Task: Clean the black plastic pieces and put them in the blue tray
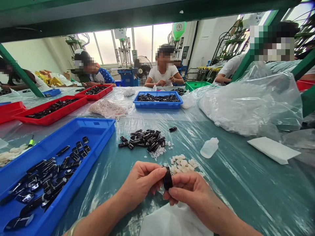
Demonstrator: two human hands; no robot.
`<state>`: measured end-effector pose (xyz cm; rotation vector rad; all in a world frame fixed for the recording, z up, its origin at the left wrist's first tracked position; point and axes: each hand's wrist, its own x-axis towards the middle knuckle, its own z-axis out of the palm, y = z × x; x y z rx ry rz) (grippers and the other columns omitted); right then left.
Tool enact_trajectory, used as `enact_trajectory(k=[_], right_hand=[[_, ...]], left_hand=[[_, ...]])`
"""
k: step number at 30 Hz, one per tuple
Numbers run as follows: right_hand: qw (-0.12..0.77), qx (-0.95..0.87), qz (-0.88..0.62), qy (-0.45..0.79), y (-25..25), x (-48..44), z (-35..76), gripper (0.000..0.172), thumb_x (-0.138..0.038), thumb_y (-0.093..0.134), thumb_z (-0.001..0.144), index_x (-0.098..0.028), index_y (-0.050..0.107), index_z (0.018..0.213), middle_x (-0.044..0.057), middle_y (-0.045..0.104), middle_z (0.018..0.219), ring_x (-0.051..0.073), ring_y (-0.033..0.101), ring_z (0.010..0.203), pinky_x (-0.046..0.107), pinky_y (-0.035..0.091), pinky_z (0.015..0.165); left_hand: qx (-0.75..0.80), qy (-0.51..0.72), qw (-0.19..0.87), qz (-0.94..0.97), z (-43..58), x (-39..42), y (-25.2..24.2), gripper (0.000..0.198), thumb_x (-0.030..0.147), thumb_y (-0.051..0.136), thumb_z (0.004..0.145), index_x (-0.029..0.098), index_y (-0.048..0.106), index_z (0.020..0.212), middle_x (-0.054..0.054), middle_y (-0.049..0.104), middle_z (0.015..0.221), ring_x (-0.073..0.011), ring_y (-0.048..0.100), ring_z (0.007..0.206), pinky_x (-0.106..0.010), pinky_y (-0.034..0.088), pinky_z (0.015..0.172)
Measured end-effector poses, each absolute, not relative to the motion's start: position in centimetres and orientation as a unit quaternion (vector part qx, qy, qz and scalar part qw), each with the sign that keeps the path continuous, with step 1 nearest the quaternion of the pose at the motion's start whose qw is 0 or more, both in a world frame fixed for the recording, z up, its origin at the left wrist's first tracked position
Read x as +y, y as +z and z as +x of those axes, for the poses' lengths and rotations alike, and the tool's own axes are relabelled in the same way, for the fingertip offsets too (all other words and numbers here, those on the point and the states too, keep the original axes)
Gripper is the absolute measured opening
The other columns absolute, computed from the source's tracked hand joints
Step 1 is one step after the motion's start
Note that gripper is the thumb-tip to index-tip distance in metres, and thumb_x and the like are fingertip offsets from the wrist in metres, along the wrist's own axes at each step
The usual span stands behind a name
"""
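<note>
Two bare hands at work over a green-blue surface [233, 190] covered with clear plastic. The glossy black piece [167, 179] is held clear of the surface, between the left hand [140, 182] and the right hand [193, 190]. Its long axis runs roughly near to far, across the line joining the two hands; the far end leans slightly left and the near end slightly right. How steeply it is raised, and which end is its front, cannot be told. The left hand is clamped on the far part, its thumb against the left side; the right hand is clamped on the right side, its thumb by the near end. Just beyond the hands lies a heap of white blocks [183, 164]. Farther and to the left is a pile of black pieces [145, 139], their long axes in mixed directions, with small white bits [158, 152] at its near right edge. A single black piece [173, 129], apart at the far right of the pile, lies with its long axis nearly left to right. The large blue tray [99, 131] at left holds further pieces, many slanting from near left to far right. At right, a translucent bottle [209, 147] rests on its side, near a folded white sheet [273, 149]; a clear plastic bag [246, 105] with white contents lies beyond.
</note>
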<state>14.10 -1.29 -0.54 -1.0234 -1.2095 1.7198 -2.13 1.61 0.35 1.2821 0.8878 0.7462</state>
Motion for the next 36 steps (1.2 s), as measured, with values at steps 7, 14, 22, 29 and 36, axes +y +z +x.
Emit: enact_trajectory(k=[7,14,22,29,36], right_hand=[[0.386,-0.487,-0.41,0.667,0.0,-1.5,13.9,0.009,-0.021,0.066,0.068,-0.016,0.072,0.07,0.002,0.069,0.064,0.01,0.057,0.057,0.022,0.044,0.058],[0.433,-0.613,-0.534,0.39,0.8,-0.4,16.0,0.017,-0.031,0.063,0.074,-0.016,0.071,0.078,0.003,0.068,0.062,0.015,0.059,0.053,0.025,0.048,0.048],[0.582,-0.505,-0.635,0.059,1.2,3.1,21.7,0.042,-0.033,0.063,0.074,-0.019,0.051,0.112,0.009,0.057,0.108,0.023,0.053,0.097,0.036,0.044,0.076],[0.515,-0.496,-0.683,0.149,-2.0,5.7,24.8,0.036,-0.026,0.056,0.085,-0.019,0.048,0.119,0.008,0.053,0.118,0.02,0.057,0.095,0.038,0.05,0.075],[0.436,-0.579,-0.663,0.187,-3.2,6.1,24.8,0.024,-0.022,0.062,0.077,-0.013,0.056,0.098,0.005,0.066,0.084,0.016,0.062,0.067,0.031,0.052,0.058]], left_hand=[[0.378,0.315,0.692,0.529,-2.0,1.3,0.8,0.024,0.034,0.067,0.07,0.011,0.063,0.066,-0.001,0.056,0.056,-0.0071,0.046,0.05,-0.019,0.033,0.047],[0.416,0.366,0.659,0.508,-2.0,1.6,0.6,0.022,0.033,0.063,0.075,0.012,0.06,0.07,-0.001,0.058,0.065,-0.0077,0.05,0.058,-0.018,0.042,0.053],[0.434,0.315,0.706,0.463,-2.1,1.3,0.4,0.023,0.035,0.061,0.077,0.013,0.059,0.078,-0.006,0.066,0.079,-0.0119,0.064,0.062,-0.02,0.049,0.055],[0.439,0.304,0.716,0.451,-1.8,1.3,0.3,0.026,0.031,0.074,0.063,0.012,0.064,0.077,-0.006,0.067,0.073,-0.0122,0.062,0.061,-0.02,0.048,0.055],[0.42,0.293,0.736,0.443,-1.5,1.0,0.1,0.026,0.03,0.077,0.057,0.011,0.069,0.074,-0.006,0.066,0.071,-0.0114,0.06,0.058,-0.021,0.048,0.055]])
